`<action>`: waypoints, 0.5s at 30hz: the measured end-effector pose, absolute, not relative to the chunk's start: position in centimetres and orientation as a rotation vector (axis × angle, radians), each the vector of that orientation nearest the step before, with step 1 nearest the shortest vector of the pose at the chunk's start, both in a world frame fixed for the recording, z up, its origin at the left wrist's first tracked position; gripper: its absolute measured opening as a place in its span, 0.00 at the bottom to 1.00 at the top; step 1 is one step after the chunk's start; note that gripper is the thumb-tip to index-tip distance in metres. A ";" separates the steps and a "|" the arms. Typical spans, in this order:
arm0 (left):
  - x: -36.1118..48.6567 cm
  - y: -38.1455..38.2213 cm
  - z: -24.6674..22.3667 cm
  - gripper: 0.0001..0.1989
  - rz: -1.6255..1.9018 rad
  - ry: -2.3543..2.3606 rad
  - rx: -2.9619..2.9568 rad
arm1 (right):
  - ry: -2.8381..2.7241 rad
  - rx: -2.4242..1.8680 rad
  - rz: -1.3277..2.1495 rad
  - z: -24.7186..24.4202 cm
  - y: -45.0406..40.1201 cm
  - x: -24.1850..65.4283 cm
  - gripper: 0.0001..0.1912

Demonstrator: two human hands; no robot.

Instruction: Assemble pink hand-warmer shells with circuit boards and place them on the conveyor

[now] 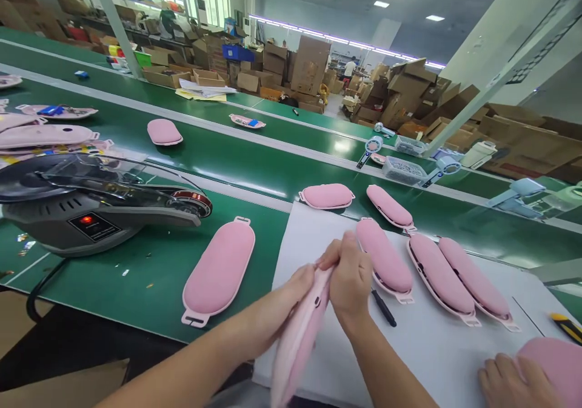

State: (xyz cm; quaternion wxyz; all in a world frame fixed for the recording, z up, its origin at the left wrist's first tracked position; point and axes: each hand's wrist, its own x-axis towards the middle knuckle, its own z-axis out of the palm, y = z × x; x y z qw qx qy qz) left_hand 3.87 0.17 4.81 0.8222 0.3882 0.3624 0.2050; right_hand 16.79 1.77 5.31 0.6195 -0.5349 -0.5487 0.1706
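Note:
Both my hands are closed around a pink oval padded case, held on its edge and tilted toward me. My left hand presses against its left side. Fingers of my right hand pinch the far end, and that end is partly hidden. A small dark-rimmed opening shows on the case's seam. Just right of my right hand lies another pink case, its seam gaping in places, with a black-handled tool beside it. One more pink case rests on the green bench to the left.
A grey tape machine with a red light stands at left. Several pink cases lie on the white sheet. At lower right, another person's hand touches a pink case. Beyond are handheld fans and cardboard boxes.

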 end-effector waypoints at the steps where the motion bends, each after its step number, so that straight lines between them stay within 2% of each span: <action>1: 3.0 0.3 4.9 0.30 0.442 0.769 0.968 | -1.220 -1.282 0.322 5.2 1.8 17.2 0.32; 6: 0.8 0.8 5.0 0.14 0.548 0.966 1.828 | -1.213 -1.464 0.099 3.9 0.1 18.1 0.26; 10: 2.2 0.0 3.1 0.15 0.751 1.006 2.291 | -1.586 -1.586 0.007 2.5 -3.7 19.1 0.12; 15: 4.7 -2.6 0.9 0.14 1.072 1.312 2.596 | -1.807 -1.626 -0.128 0.9 -7.3 20.0 0.13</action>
